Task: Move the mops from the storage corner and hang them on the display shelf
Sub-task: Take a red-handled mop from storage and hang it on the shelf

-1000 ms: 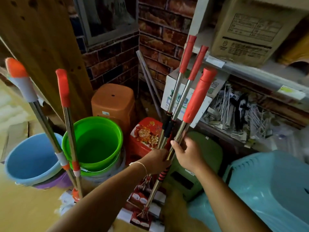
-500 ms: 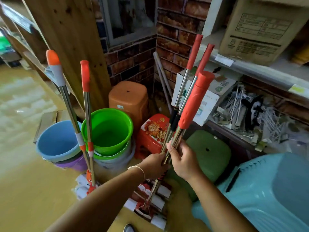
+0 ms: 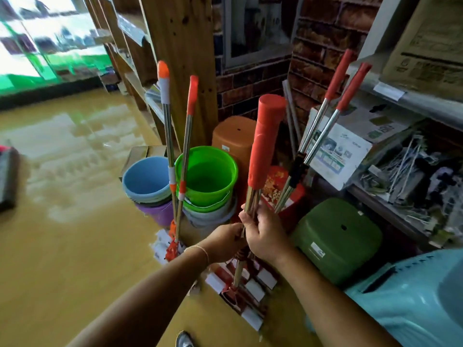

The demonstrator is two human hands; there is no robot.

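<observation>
Step in hand, as judged: picking mops out of the storage corner; none hung yet.

Left: two mops (image 3: 184,156) stand against the stacked buckets (image 3: 208,171), untouched.

Centre: left hand (image 3: 223,242) closed round the steel shaft of the red-grip mop (image 3: 265,144); right hand (image 3: 265,234) grasps the same shaft just above.

Right: two more mops (image 3: 323,126) lean far behind, beside the metal shelf (image 3: 411,98).

Next move probably calls for lifting the head clear of the floor packaging.
</observation>
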